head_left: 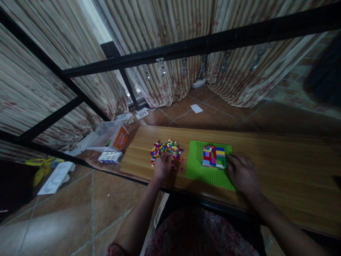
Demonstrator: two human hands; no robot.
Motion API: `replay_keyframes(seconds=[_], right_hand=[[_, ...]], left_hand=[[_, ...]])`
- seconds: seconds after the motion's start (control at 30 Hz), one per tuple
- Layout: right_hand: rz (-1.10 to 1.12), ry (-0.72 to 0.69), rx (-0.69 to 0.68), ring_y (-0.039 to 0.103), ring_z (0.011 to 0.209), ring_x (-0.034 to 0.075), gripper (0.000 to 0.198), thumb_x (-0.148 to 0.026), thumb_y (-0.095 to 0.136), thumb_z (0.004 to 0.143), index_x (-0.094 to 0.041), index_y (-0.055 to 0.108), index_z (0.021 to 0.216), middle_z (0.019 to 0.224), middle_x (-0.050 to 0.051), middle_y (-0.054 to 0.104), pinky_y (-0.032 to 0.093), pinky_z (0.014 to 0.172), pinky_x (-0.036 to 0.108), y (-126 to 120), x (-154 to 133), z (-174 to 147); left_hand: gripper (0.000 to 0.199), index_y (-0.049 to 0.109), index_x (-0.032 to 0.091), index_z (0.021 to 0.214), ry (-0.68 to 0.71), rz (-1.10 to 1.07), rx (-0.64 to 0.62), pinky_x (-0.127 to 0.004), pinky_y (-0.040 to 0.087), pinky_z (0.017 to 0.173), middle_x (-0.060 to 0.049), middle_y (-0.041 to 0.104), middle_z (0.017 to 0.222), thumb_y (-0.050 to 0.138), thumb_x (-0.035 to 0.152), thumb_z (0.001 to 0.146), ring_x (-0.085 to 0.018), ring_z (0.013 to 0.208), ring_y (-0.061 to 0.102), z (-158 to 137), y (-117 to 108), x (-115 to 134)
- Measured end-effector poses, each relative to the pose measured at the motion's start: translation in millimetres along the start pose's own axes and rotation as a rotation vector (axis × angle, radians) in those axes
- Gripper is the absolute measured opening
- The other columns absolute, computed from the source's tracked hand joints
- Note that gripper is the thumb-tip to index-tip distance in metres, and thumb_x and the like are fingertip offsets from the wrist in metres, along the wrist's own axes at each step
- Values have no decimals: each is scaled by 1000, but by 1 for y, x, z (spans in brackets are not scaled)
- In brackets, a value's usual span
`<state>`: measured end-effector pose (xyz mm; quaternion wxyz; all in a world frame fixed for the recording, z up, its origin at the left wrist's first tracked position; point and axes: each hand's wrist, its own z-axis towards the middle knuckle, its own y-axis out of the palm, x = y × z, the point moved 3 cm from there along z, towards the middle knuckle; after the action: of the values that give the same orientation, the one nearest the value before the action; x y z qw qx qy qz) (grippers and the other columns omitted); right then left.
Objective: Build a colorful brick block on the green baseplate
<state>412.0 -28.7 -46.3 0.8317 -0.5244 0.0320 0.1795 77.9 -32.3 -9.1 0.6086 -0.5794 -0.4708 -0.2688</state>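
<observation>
Curtains in pale striped cloth with reddish blotches, hanging beyond a black metal frame. Below, brown tiled flooring with light joints, then a long wood-grained tabletop stretching across the front. Toward its left end, a clear plastic bin with an orange label, with a little green showing inside. Nearer the middle, a flat, square, bright green studded baseplate, mostly bare. Just left of it, a loose heap of small multicoloured plastic bricks, spread directly on the wood. At the heap's near edge, the left hand, fingers drawn in toward the bricks; too small and dim to tell open from closed, or to make out any brick between the fingertips. At the right edge of the baseplate, the right hand, fingers bent toward the block beside them; grip and contact impossible to tell. On the baseplate, right of its middle, a compact rectangular block of joined bricks in red, yellow, blue, purple and green, apparently more than one layer tall. Beside the bin, a small white and blue carton. As for progress, seemingly well under way: many bricks already joined into one piece, plenty left unjoined in the heap. Smallest of all, a single purple brick, lying apart near the baseplate's left edge.
</observation>
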Motion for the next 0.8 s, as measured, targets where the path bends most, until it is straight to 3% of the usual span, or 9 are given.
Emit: replay_keyframes(seconds=[0.13, 0.27, 0.33, 0.43, 0.6, 0.8], right_hand=[[0, 3, -4, 56, 109, 29, 34, -34, 46, 92, -18, 63, 118, 121, 13, 62, 44, 94, 46, 0, -1, 1], [19, 27, -6, 55, 109, 28, 34, -32, 46, 92, -17, 63, 118, 122, 13, 62, 43, 94, 45, -1, -3, 2], [34, 37, -11, 55, 109, 28, 34, -31, 47, 92, -18, 62, 119, 122, 13, 62, 43, 94, 45, -2, -5, 3], [50, 59, -8, 54, 110, 28, 34, -31, 47, 92, -19, 62, 120, 122, 13, 61, 42, 94, 46, -4, -7, 4], [82, 81, -23, 52, 111, 28, 35, -29, 46, 91, -19, 62, 120, 122, 13, 61, 41, 95, 45, -9, -10, 6], [101, 102, -26, 52, 111, 29, 34, -30, 45, 91, -19, 63, 119, 123, 13, 61, 40, 94, 45, -12, -13, 9]], left_hand=[[20, 70, 17, 91, 25, -70, 11, -23, 52, 56, -2, 71, 82, 57, 31, 82, -13, 61, 64, 0, -1, 4], [19, 73, 19, 92, 191, -86, 36, -27, 54, 75, -4, 73, 90, 61, 30, 82, -15, 80, 66, -10, 8, 26], [17, 74, 20, 92, 304, -75, -7, -27, 53, 80, -4, 72, 92, 61, 28, 83, -15, 85, 65, -17, 22, 42], [16, 74, 21, 92, 403, -46, -126, -25, 52, 76, -4, 70, 89, 60, 24, 84, -13, 81, 65, -27, 51, 63], [19, 72, 22, 98, 440, -1, -272, -25, 52, 78, -3, 72, 94, 56, 23, 88, -14, 84, 66, -35, 92, 83], [21, 66, 23, 105, 497, 247, -363, -27, 49, 84, -4, 72, 99, 49, 22, 91, -16, 88, 66, -37, 114, 97]])
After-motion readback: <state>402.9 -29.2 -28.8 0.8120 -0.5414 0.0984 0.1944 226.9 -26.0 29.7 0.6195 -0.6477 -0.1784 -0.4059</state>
